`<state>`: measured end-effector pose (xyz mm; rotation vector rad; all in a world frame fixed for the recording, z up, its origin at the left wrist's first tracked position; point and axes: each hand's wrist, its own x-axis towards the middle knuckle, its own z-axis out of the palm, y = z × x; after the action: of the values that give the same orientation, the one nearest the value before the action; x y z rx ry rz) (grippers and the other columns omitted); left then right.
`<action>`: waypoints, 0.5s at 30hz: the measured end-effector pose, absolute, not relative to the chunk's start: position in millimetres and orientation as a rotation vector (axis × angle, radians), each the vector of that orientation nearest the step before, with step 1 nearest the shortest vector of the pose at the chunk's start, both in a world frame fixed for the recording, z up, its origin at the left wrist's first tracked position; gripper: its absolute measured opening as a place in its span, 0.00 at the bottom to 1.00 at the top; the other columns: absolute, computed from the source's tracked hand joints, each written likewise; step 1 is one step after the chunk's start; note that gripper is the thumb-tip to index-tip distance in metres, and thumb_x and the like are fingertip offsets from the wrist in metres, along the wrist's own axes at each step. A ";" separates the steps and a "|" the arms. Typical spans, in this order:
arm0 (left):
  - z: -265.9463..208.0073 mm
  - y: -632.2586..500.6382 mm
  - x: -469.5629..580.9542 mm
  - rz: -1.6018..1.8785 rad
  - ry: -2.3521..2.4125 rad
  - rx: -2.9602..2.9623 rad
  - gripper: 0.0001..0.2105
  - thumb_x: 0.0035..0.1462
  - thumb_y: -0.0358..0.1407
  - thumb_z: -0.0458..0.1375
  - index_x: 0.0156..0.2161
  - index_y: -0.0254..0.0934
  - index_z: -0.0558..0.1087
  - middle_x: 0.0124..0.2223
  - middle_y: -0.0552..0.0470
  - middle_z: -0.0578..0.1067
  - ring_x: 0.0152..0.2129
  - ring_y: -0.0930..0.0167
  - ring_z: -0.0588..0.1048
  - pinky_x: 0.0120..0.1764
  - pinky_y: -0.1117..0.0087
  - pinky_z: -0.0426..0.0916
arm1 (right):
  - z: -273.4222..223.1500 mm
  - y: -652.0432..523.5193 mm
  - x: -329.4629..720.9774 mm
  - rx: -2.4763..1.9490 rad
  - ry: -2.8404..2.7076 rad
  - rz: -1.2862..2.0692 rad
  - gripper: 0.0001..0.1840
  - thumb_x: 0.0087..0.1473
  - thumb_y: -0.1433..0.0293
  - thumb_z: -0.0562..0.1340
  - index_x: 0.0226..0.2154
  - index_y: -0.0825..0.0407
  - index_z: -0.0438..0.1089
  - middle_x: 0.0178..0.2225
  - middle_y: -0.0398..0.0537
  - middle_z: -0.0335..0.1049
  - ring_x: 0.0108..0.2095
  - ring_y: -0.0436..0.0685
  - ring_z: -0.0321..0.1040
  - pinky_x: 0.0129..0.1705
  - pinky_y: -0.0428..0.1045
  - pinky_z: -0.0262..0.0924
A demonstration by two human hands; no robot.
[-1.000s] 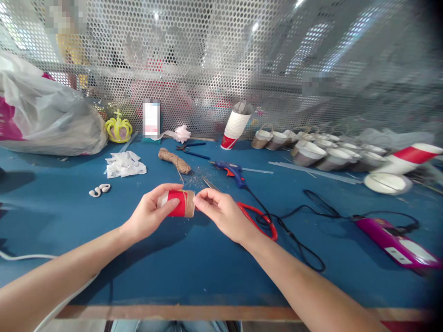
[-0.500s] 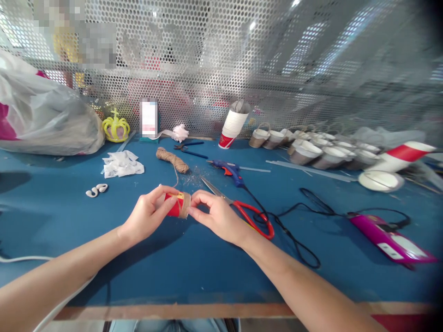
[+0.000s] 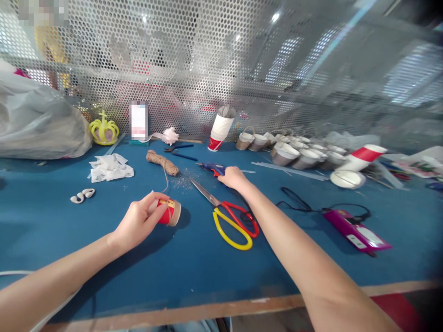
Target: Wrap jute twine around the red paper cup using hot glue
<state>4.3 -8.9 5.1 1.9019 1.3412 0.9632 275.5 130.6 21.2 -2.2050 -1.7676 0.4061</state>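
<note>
My left hand [image 3: 140, 216] grips a small red-and-white paper cup [image 3: 166, 213], which lies tilted on its side, its end with brown twine wound round it facing right. From the cup a strand of twine leads up to a twine bundle [image 3: 162, 163]. Farther right, my right hand [image 3: 232, 177] is closed round the handle of a blue glue gun [image 3: 210, 166], whose nozzle points left on the table. Between my hands rest large scissors [image 3: 215, 203] with one red and one yellow handle, blades pointing up and left.
Blue-handled pliers [image 3: 183, 152] lie behind the twine. A stack of paper cups [image 3: 220, 129] leans by the mesh wall, with several twine-wrapped cups [image 3: 284, 154] to its right. White tissue [image 3: 111, 168] lies left. A purple power strip [image 3: 356, 230] and black cord lie right.
My right hand has left the cup and moved up and right onto the glue gun. My left hand still holds the cup. The whole view has shifted somewhat to the right.
</note>
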 end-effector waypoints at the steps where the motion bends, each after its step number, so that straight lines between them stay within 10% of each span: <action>1: 5.1 -8.6 4.1 0.963 1.345 1.911 0.13 0.56 0.39 0.48 0.41 0.35 0.68 0.23 0.56 0.72 0.16 0.77 0.63 0.20 0.78 0.58 | 19.2 130.6 274.1 -2.199 -1.752 0.428 0.16 0.55 0.66 0.56 0.47 0.54 0.62 0.47 0.51 0.63 0.42 0.55 0.64 0.42 0.55 0.62; 15: 1.2 -6.8 3.5 0.989 1.358 1.871 0.12 0.57 0.40 0.48 0.41 0.36 0.68 0.29 0.52 0.75 0.22 0.74 0.70 0.27 0.76 0.63 | 71.8 20.8 247.3 -1.358 -1.700 1.147 0.07 0.44 0.68 0.61 0.27 0.55 0.65 0.18 0.42 0.66 0.16 0.47 0.63 0.17 0.42 0.59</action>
<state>3.5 -6.8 1.2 1.8710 1.3581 0.9889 247.3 20.8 71.8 -1.3578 -1.6999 1.1468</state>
